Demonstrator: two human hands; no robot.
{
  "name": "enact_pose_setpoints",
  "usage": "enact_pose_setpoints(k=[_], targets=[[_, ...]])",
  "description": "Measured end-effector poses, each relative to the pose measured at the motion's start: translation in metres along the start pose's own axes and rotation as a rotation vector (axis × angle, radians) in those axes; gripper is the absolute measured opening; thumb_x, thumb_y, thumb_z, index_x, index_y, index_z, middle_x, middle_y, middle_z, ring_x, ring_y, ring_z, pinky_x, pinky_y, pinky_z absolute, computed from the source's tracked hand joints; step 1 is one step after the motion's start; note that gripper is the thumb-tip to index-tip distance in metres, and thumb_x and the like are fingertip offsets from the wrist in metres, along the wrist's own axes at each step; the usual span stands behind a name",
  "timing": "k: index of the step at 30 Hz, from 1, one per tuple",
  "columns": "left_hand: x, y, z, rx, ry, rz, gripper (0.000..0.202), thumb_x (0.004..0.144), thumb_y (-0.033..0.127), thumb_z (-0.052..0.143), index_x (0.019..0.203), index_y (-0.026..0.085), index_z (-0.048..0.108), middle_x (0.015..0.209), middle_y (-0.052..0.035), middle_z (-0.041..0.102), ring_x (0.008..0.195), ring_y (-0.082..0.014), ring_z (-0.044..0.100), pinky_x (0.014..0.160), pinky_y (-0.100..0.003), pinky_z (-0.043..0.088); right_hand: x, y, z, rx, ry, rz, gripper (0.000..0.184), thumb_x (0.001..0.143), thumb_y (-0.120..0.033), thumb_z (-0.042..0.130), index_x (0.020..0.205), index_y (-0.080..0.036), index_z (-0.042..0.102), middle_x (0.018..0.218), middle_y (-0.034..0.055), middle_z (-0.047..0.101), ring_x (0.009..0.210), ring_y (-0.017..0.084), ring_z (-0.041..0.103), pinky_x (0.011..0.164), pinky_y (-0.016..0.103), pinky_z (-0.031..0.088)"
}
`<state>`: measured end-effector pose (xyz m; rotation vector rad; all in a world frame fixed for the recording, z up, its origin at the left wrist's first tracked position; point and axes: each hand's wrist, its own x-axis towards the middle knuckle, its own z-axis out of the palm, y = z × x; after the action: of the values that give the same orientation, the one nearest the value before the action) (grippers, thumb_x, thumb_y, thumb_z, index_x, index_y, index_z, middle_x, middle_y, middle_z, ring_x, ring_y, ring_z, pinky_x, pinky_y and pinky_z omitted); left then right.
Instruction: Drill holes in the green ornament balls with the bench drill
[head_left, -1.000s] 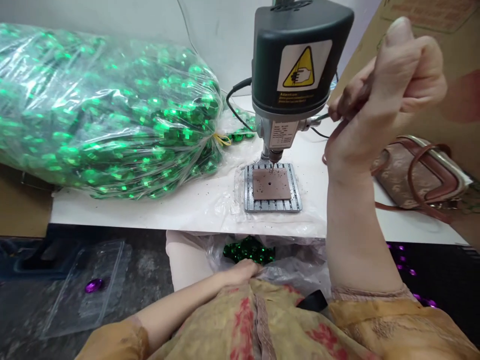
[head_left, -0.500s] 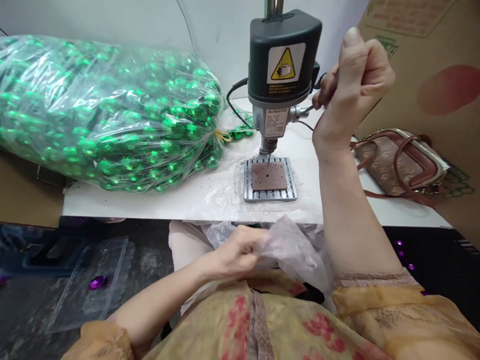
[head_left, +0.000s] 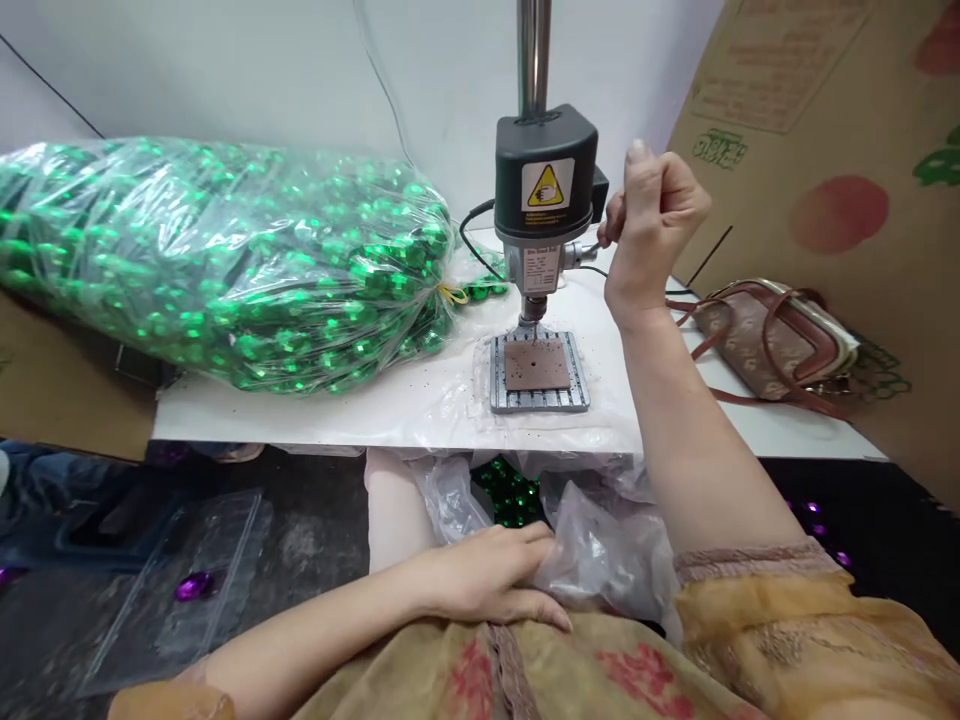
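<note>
Raised at the right of the black and grey bench drill [head_left: 546, 190], my right hand [head_left: 651, 225] is closed around its feed lever [head_left: 594, 250]. The drill bit points down over a brown square plate [head_left: 551, 375] with a small dark hole. That plate lies on the slotted metal base [head_left: 497, 385], with dark specks scattered around. My left hand [head_left: 499, 575] lies over my lap, fingers stretched and thumb apart, touching a translucent plastic bag [head_left: 607, 545]. Shiny green beads [head_left: 506, 490] show in the bag's opening, beyond my left fingers.
A large clear bag of green beads [head_left: 300, 270] lies on the white table [head_left: 360, 420] at left. To the right are a brown handbag [head_left: 757, 335] and a cardboard box [head_left: 810, 120]. A clear plastic tray [head_left: 225, 600] with a purple bead [head_left: 193, 586] is below left.
My left hand has released the plastic bag it was gripping and now lies flat and lower, uncovering green beads. My right hand stays on the lever. The camera view has tilted up.
</note>
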<state>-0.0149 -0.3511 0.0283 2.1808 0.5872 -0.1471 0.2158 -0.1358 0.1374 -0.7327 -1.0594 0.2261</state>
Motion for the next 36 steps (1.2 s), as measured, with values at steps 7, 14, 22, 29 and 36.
enact_pose_setpoints(k=[7,14,22,29,36], targets=[[-0.03,-0.021,-0.013,-0.133,-0.044,-0.176,0.059,0.098,0.077,0.043,0.108,0.021,0.062,0.1,-0.007,0.068,0.088,-0.0234,0.066,0.077,-0.03,0.049,-0.006,-0.003,0.002,0.106,0.032,0.046,0.06,0.087,-0.065,0.063,0.058,-0.024,0.03,0.049,-0.0079,0.035,0.042,0.004,0.03,0.042,0.026,0.025],[-0.058,-0.048,-0.023,-0.507,0.206,-0.24,0.076,0.097,0.083,0.037,0.109,0.018,0.074,0.108,-0.0079,0.075,0.097,-0.0214,0.067,0.088,-0.031,0.052,-0.012,-0.008,0.001,0.142,0.061,0.102,0.056,0.087,-0.053,0.069,0.055,-0.022,0.035,0.047,-0.0086,0.038,0.045,0.005,0.035,0.046,0.024,0.03],[-0.091,-0.146,-0.1,0.252,1.284,-0.496,0.045,0.1,0.052,0.055,0.126,0.02,0.073,0.131,-0.0172,0.072,0.131,-0.0365,0.062,0.115,-0.056,0.046,-0.018,-0.016,0.0,0.155,0.061,0.121,0.057,0.085,-0.051,0.072,0.053,-0.02,0.037,0.047,-0.0085,0.038,0.046,0.004,0.038,0.049,0.024,0.034],[-0.066,-0.221,-0.161,0.867,1.347,-0.757,0.072,0.092,0.051,0.073,0.156,0.025,0.053,0.176,-0.0244,0.016,0.162,-0.0553,0.006,0.12,-0.085,0.008,-0.02,-0.015,0.0,0.15,0.063,0.118,0.055,0.086,-0.049,0.072,0.053,-0.019,0.04,0.048,-0.0076,0.04,0.048,0.005,0.04,0.05,0.025,0.035],[-0.056,-0.246,-0.25,0.934,1.303,-0.568,0.057,0.093,0.044,0.072,0.147,0.027,0.064,0.167,-0.0207,0.042,0.16,-0.0516,0.021,0.122,-0.08,0.016,-0.022,-0.015,0.0,0.175,0.094,0.107,0.054,0.086,-0.047,0.074,0.054,-0.019,0.041,0.049,-0.0076,0.04,0.048,0.005,0.04,0.05,0.025,0.035]])
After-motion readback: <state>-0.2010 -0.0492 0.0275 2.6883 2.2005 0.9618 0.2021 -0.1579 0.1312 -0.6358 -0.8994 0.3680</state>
